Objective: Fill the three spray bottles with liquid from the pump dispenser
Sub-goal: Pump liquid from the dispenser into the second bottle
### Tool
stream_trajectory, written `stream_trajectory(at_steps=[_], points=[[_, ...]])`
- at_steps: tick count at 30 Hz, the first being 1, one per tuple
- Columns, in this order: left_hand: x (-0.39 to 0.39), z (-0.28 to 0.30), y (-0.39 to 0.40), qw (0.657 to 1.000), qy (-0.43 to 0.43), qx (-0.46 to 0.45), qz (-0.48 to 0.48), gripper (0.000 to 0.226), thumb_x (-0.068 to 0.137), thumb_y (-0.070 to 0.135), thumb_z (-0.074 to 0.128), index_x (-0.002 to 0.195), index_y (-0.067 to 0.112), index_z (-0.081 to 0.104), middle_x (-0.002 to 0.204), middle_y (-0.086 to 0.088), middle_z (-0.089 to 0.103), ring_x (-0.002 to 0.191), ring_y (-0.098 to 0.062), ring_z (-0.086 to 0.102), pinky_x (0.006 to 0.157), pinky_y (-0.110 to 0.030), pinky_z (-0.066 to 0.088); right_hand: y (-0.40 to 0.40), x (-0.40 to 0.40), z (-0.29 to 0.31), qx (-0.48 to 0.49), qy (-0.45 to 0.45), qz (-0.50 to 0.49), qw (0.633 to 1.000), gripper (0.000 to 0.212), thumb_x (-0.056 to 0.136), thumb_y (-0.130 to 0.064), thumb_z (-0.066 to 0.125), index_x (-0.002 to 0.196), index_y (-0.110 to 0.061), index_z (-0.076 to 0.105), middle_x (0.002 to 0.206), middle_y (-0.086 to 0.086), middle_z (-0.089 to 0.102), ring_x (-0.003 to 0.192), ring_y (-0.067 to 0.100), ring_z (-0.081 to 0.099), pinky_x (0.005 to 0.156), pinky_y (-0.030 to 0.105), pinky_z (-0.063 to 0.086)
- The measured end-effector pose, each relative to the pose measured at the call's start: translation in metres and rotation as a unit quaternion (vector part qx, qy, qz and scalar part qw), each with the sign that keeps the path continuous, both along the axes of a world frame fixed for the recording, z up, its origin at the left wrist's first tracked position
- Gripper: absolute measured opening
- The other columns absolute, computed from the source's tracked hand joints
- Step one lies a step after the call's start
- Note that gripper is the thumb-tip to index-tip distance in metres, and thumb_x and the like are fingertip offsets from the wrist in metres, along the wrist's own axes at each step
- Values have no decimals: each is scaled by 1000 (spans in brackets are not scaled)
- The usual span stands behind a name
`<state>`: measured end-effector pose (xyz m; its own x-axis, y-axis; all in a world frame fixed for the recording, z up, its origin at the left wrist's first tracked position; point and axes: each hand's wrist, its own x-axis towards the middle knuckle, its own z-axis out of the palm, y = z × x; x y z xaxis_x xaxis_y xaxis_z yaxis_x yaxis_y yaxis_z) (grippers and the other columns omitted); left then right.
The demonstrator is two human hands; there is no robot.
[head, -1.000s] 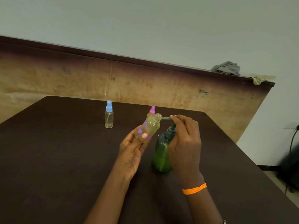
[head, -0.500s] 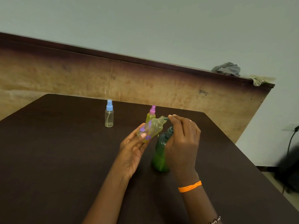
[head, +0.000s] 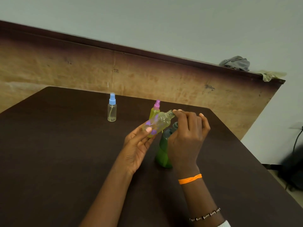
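Open bottle: tilted, gripped in left hand, mouth at pump spout. Right hand: fingers curled over the pump head. Risk: mouth off the spout, liquid spilling onto desk. 2 capped bottles stand behind.

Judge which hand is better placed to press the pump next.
Right, probably. The right hand is on the green pump dispenser, fingers at its spout. The left hand holds the uncapped bottle tilted at the spout.

Uncapped btl tilted in L grip, R grip on pump.
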<state>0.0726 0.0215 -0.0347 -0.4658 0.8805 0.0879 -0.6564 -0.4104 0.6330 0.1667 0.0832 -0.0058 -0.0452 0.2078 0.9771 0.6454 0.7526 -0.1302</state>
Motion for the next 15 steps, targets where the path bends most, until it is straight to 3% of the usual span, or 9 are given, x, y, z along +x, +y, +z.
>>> stream_trajectory(at_steps=[6,11,15], points=[[0,2,-2,999,-14,-1,30,36,69,11,61,104,5,64,95,-6,73,89,-12,69,76,-17,54,-8,3,-5,-33,-32,21,999,39,79,2,37,103,0,67,101,13,65,103,20,52,104,43,30],[4,3,-2,999,-19,-4,29,34,69,12,61,102,6,64,94,-6,73,87,-11,70,75,-16,54,-9,10,12,-37,-70,4,997,41,78,-1,33,98,-3,68,92,10,63,87,23,57,107,45,27],[4,3,-3,999,-26,-2,32,32,71,12,60,102,5,64,95,-6,73,90,-12,69,77,-17,54,-9,6,-13,-50,-89,-11,995,41,83,6,36,116,7,59,110,20,60,109,29,51,112,43,28]])
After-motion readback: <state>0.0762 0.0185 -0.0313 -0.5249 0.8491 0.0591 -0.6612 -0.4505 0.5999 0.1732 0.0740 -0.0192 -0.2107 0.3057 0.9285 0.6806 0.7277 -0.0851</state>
